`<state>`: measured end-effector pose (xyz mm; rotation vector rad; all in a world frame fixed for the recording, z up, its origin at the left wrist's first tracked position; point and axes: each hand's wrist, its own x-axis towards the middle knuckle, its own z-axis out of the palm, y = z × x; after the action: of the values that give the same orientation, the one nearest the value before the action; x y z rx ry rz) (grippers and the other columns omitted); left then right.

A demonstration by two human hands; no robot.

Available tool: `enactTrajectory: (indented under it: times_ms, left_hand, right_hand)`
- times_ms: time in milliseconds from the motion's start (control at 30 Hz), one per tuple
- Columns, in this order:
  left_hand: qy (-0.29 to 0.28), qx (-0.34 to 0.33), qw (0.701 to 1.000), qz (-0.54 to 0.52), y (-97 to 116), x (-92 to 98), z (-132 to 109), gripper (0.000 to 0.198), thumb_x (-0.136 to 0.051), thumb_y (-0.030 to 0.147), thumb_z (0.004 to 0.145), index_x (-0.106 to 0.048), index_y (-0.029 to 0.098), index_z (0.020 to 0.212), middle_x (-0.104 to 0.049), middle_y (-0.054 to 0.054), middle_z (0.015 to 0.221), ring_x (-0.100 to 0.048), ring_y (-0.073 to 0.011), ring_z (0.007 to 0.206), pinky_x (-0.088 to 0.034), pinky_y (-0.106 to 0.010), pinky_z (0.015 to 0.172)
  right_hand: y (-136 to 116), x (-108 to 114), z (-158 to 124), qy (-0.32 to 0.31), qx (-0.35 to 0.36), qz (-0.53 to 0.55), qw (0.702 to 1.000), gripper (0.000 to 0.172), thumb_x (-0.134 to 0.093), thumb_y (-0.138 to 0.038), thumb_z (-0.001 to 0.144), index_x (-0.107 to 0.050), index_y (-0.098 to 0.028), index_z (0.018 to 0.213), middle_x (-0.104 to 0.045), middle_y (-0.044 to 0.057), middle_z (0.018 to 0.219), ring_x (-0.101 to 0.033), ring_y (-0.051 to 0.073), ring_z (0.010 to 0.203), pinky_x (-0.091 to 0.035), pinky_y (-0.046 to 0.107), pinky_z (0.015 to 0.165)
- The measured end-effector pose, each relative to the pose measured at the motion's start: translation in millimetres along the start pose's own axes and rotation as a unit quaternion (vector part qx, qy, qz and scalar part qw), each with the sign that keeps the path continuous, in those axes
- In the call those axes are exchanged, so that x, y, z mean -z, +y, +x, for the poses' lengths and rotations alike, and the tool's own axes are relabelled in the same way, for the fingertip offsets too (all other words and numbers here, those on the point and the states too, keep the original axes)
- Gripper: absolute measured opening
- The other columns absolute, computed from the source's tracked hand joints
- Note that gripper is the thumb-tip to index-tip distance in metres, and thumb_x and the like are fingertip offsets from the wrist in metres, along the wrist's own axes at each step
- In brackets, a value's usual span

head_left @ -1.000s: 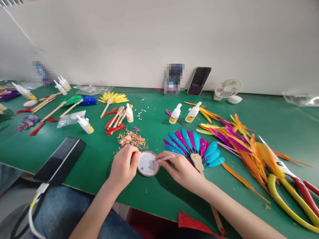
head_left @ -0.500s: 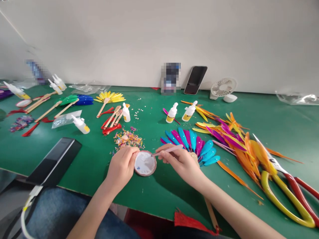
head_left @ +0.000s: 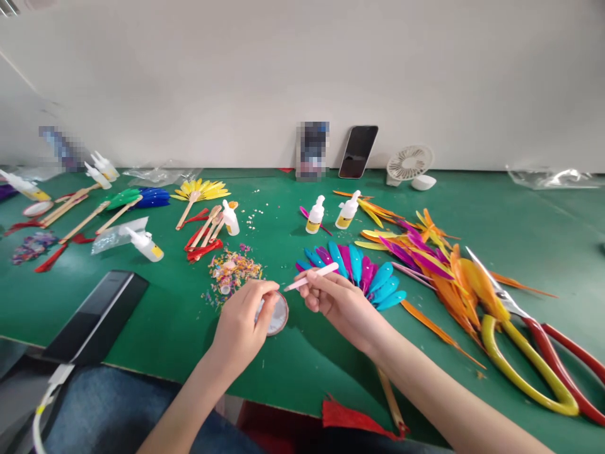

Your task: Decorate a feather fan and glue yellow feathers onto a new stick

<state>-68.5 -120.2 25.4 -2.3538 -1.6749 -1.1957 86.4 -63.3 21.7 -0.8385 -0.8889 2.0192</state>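
My right hand (head_left: 345, 306) grips a slim pale pink pen-shaped tool (head_left: 316, 275), its tip pointing left. My left hand (head_left: 244, 318) hovers over a small round dish (head_left: 280, 320) with white stuff in it and hides the dish's left part. Its thumb and forefinger are pinched close to the tool's tip; whatever lies between them is too small to make out. Behind my right hand lies a fan of turquoise and purple feathers (head_left: 355, 261), its wooden handle (head_left: 390, 397) running under my forearm to a red tassel (head_left: 352, 419).
Colourful bits (head_left: 236, 271) are heaped left of the dish. Large scissors (head_left: 520, 328) lie over loose feathers (head_left: 439, 271) at right. Glue bottles (head_left: 315, 215), a phone (head_left: 358, 152) and a small fan (head_left: 410, 164) stand behind. A black device (head_left: 97, 315) sits at front left.
My left fingers have left the dish's rim and come up to the tool's tip. My right hand has lifted the tool out of the dish. The view has shifted slightly.
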Motion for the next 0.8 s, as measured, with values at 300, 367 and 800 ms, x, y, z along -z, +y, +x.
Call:
enactTrajectory:
  times_ms: [300,367,800]
  left_hand:
    - [0.023,-0.021,0.999,0.020,10,-9.3,8,0.009,-0.044,0.011,0.081,-0.050,0.017,0.081,-0.061,-0.001,0.070,-0.057,-0.0087,0.062,-0.045,-0.017,0.058]
    - [0.041,-0.037,0.997,0.045,10,-11.0,7,0.008,-0.044,0.011,0.080,-0.050,0.017,0.080,-0.061,-0.002,0.068,-0.058,-0.0095,0.062,-0.045,-0.018,0.057]
    - [0.063,-0.072,0.995,0.039,10,-12.7,2,0.012,-0.046,0.008,0.077,-0.048,0.020,0.081,-0.059,-0.002,0.069,-0.058,-0.0122,0.067,-0.046,-0.022,0.061]
  right_hand:
    - [0,0,-5,-0.009,-0.025,0.042,0.999,0.020,-0.067,-0.033,0.064,-0.065,-0.013,0.066,-0.055,-0.001,0.057,-0.046,0.005,0.048,-0.032,0.018,0.046]
    - [-1,0,-5,-0.011,-0.032,0.046,0.998,0.021,-0.067,-0.033,0.064,-0.065,-0.013,0.066,-0.055,-0.002,0.057,-0.046,0.005,0.048,-0.032,0.018,0.045]
    - [-6,-1,-9,-0.022,-0.043,0.054,0.997,0.020,-0.064,-0.032,0.067,-0.062,-0.013,0.061,-0.055,-0.002,0.055,-0.045,0.004,0.046,-0.033,0.018,0.045]
